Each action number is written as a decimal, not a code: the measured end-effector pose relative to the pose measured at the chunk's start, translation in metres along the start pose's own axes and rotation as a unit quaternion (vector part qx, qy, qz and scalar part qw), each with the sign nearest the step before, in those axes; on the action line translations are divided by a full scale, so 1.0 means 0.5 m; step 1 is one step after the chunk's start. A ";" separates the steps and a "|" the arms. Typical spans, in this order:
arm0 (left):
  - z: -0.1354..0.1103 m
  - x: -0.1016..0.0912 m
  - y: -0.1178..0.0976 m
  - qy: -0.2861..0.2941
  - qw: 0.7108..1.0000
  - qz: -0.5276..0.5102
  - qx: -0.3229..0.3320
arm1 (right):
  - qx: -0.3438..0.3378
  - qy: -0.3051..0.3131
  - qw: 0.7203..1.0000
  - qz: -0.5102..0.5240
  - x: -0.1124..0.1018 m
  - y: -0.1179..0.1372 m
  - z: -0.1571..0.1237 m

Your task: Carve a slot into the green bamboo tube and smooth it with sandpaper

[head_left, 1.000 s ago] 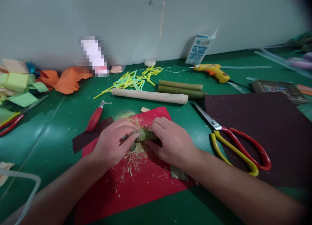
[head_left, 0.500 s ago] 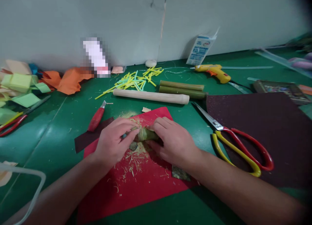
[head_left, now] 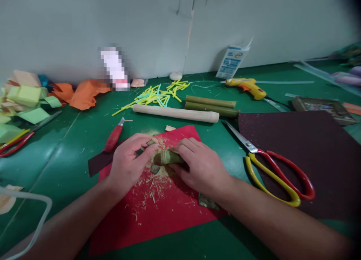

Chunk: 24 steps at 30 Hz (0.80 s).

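My right hand point(head_left: 199, 162) is closed around a short green bamboo piece point(head_left: 167, 157), holding it level over a red sheet point(head_left: 158, 224). The bamboo's end with a ridge points left, out of my fingers. Just left of that end, my left hand point(head_left: 129, 160) pinches a small folded scrap point(head_left: 150, 142), which looks like worn sandpaper, between thumb and fingers. The scrap is apart from the bamboo. A similar dark scrap point(head_left: 155, 168) lies under the bamboo, and a larger one point(head_left: 208, 201) is partly beneath my right wrist. Pale shavings and dust cover the red sheet.
A red-handled knife point(head_left: 113, 136) lies beyond my left hand. Large scissors point(head_left: 251, 147) rest to the right, partly on a dark brown sheet point(head_left: 310, 158). Behind are a peeled bamboo stick point(head_left: 175, 112), green bamboo tubes point(head_left: 211, 106), cut straws point(head_left: 152, 96) and a yellow glue gun point(head_left: 248, 87).
My left hand has drawn back slightly left from the bamboo with the scrap in its fingers, so the bamboo's end now shows. My right hand keeps its hold. The view has shifted a little.
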<state>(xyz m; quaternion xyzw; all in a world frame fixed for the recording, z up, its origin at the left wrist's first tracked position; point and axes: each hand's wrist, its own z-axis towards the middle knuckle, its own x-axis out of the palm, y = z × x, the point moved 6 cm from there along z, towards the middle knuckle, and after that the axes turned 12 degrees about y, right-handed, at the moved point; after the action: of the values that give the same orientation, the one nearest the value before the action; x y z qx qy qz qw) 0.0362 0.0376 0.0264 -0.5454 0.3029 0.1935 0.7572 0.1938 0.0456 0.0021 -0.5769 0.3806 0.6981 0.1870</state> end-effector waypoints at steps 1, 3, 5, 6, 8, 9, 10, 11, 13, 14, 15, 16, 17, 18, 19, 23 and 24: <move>0.001 0.000 0.003 -0.005 1.000 -0.010 -0.004 | -0.004 -0.005 1.000 0.002 -0.002 0.003 -0.001; 0.003 0.001 0.005 -0.009 1.000 -0.026 0.000 | -0.016 -0.018 1.000 0.007 -0.005 0.010 -0.003; 0.003 0.003 0.002 -0.006 0.999 -0.031 0.011 | -0.032 -0.028 0.999 0.009 -0.008 0.017 -0.005; 0.002 0.005 0.000 -0.001 0.999 -0.029 0.016 | -0.039 -0.033 0.999 0.008 -0.009 0.019 -0.006; 0.000 0.008 -0.004 0.008 0.999 -0.021 0.027 | -0.050 -0.046 0.998 0.005 -0.013 0.023 -0.008; -0.002 0.008 -0.006 0.009 0.999 -0.018 0.034 | -0.056 -0.052 0.997 0.006 -0.015 0.023 -0.010; -0.003 0.007 -0.008 0.007 0.999 -0.015 0.043 | -0.061 -0.059 0.996 0.009 -0.017 0.024 -0.012; -0.005 0.005 -0.009 0.001 0.999 -0.013 0.051 | -0.067 -0.065 0.996 0.015 -0.019 0.024 -0.014; -0.010 -0.001 -0.012 -0.015 0.998 -0.009 0.067 | -0.074 -0.074 0.994 0.029 -0.021 0.022 -0.017; -0.012 -0.004 -0.015 -0.022 0.997 -0.005 0.077 | -0.076 -0.078 0.993 0.035 -0.021 0.021 -0.018; -0.015 -0.006 -0.018 -0.027 0.996 0.000 0.090 | -0.076 -0.082 0.993 0.040 -0.020 0.019 -0.018; -0.017 -0.008 -0.023 -0.030 0.994 0.007 0.103 | -0.076 -0.086 0.992 0.043 -0.019 0.018 -0.019; -0.019 -0.009 -0.028 -0.029 0.992 0.015 0.118 | -0.076 -0.089 0.992 0.045 -0.018 0.017 -0.019; -0.022 -0.008 -0.034 -0.025 0.990 0.026 0.134 | -0.077 -0.092 0.992 0.045 -0.017 0.016 -0.019; -0.023 -0.007 -0.040 -0.019 0.988 0.040 0.148 | -0.078 -0.093 0.992 0.044 -0.016 0.015 -0.019; -0.027 0.000 -0.063 0.009 0.976 0.087 0.198 | -0.081 -0.089 0.992 0.027 -0.016 0.014 -0.019; -0.028 0.002 -0.067 0.013 0.973 0.096 0.208 | -0.081 -0.088 0.993 0.023 -0.018 0.014 -0.019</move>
<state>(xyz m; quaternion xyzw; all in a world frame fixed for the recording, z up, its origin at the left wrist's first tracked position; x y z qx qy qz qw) 0.0541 0.0133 0.0464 -0.3474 0.3972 0.1905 0.8278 0.1973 0.0357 0.0122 -0.5172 0.3179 0.7791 0.1563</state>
